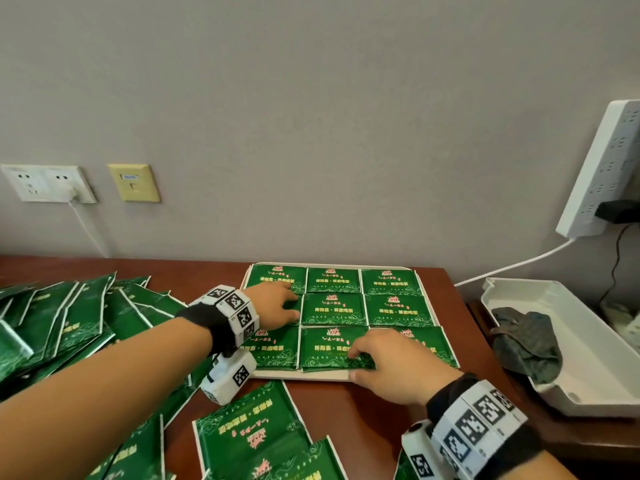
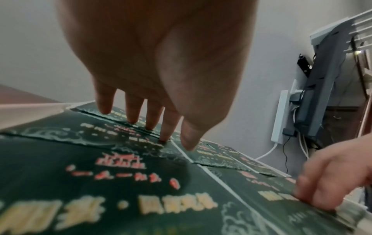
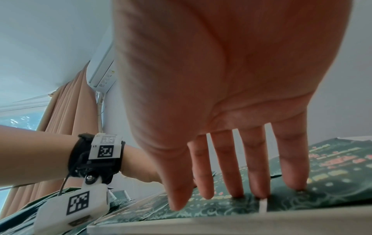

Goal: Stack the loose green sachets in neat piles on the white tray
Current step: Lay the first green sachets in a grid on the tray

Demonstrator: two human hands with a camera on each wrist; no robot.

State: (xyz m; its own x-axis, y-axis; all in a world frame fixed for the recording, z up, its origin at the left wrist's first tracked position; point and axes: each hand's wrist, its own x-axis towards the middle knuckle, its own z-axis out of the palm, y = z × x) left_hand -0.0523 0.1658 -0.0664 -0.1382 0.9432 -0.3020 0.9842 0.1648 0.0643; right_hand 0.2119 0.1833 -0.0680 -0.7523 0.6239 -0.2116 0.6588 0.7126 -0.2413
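- left hand (image 1: pixel 277 305) has its fingers (image 2: pixel 131 111) straight, tips pressing the sachet pile in the tray's middle-left spot, gripping nothing
- right hand (image 1: pixel 394 362) also flat, fingertips (image 3: pixel 259 189) down on the front-row piles
- white tray (image 1: pixel 311 375) holds a grid of green sachets (image 1: pixel 334 308)
- loose sachets (image 1: pixel 69 317) heaped on the wooden table (image 1: pixel 363 410), left of the tray

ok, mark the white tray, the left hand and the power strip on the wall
white tray (image 1: pixel 304 375), head view, bare near rim.
left hand (image 1: pixel 273 304), head view, back of the hand.
power strip (image 1: pixel 602 168), head view, middle of its socket face.
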